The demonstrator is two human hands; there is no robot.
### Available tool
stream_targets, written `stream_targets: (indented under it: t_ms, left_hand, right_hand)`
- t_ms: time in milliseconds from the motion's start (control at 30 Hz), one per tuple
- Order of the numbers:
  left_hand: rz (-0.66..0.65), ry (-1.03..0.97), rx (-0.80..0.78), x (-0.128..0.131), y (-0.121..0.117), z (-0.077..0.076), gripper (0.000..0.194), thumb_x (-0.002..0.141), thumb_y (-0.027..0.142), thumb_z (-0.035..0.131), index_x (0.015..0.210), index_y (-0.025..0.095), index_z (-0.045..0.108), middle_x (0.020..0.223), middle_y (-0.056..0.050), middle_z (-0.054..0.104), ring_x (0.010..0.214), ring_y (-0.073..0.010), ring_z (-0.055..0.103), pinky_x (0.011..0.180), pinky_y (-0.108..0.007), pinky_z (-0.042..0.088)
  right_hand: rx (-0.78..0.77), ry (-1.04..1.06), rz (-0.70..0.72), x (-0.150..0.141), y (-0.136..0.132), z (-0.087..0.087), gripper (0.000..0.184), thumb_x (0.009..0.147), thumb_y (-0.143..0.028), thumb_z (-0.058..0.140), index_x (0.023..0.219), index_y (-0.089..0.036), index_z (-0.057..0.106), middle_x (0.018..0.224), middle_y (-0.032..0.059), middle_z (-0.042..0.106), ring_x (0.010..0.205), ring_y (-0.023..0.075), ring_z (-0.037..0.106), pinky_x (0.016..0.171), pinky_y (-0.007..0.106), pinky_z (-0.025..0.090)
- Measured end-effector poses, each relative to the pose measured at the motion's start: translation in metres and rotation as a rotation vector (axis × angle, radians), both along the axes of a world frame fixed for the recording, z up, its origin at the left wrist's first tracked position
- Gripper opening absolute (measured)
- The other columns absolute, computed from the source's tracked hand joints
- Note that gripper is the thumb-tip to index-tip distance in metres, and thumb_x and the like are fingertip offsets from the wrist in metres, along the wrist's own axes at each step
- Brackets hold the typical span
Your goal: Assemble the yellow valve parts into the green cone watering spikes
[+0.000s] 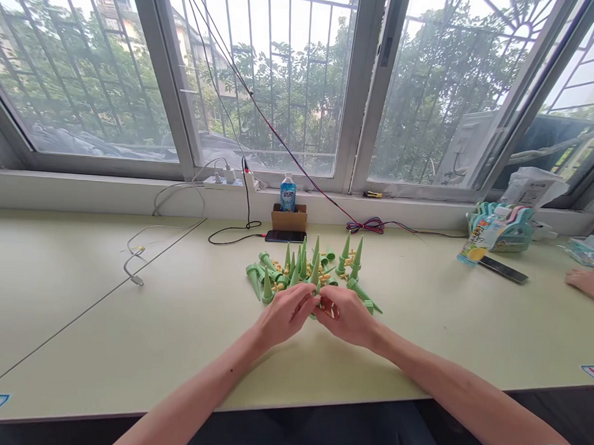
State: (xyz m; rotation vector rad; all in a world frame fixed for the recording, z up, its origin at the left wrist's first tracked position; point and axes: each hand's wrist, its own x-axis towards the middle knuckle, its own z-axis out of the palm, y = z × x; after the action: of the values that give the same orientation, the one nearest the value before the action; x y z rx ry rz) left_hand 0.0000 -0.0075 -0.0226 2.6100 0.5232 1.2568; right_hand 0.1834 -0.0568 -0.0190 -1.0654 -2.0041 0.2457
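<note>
My left hand [285, 311] and my right hand [348, 317] meet at the near side of a pile, fingertips pinched together. Between them is a green plastic watering spike [318, 289], mostly hidden by the fingers. Just beyond lie several more green cone-shaped spikes [302, 265], some upright on their caps, others on their sides. Small yellow valve pieces [278, 286] are scattered among them. To the right of my right hand, one spike [365, 296] lies tilted on the table.
Behind the pile are a phone [285, 236] and a blue bottle [287, 193] in a cardboard box [289, 218]. Cables [368, 225] run along the sill. At right are another phone [502, 269], a pouch [477, 243], a green basket [514, 230] and another person's hand [588, 282].
</note>
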Motion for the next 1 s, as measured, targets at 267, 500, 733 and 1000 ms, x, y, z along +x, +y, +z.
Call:
stream_targets:
  t_ms: [267,500,733,1000]
  left_hand:
    - [0.038,-0.057,0.006,0.001,0.002,-0.001,0.01,0.1,0.018,0.044,0.098,0.017,0.054,0.069,0.003,0.051,0.052,-0.0072,0.038,0.054,-0.019,0.034]
    - [-0.029,-0.008,-0.032,0.002,0.002,-0.005,0.022,0.101,0.019,0.039,0.08,0.019,0.047,0.059,0.005,0.035,0.049,-0.0087,0.028,0.049,-0.023,0.024]
    - [-0.039,0.0,-0.044,0.002,0.001,-0.003,0.028,0.1,0.017,0.04,0.072,0.02,0.035,0.058,0.006,0.029,0.048,-0.0085,0.024,0.049,-0.025,0.021]
    - [-0.044,0.02,-0.042,0.003,0.001,-0.002,0.032,0.099,0.018,0.04,0.069,0.021,0.029,0.057,0.007,0.025,0.048,-0.0088,0.02,0.048,-0.025,0.02]
  right_hand:
    - [0.263,0.285,-0.324,0.017,0.008,0.011,0.013,0.088,-0.028,0.058,0.077,-0.021,0.055,0.062,-0.0032,0.058,0.051,0.0102,0.05,0.056,0.022,0.045]
    - [0.322,0.267,-0.522,0.04,0.027,0.014,0.024,0.092,-0.034,0.055,0.072,-0.02,0.053,0.057,-0.004,0.055,0.049,0.0104,0.048,0.054,0.022,0.041]
    - [0.178,0.05,-0.576,0.043,0.036,0.004,0.033,0.09,-0.036,0.052,0.064,-0.022,0.04,0.053,-0.005,0.046,0.049,0.0114,0.037,0.053,0.024,0.032]
    - [0.051,-0.061,-0.643,0.045,0.036,0.004,0.028,0.09,-0.037,0.052,0.067,-0.021,0.047,0.058,-0.0022,0.058,0.051,0.0133,0.046,0.053,0.024,0.029]
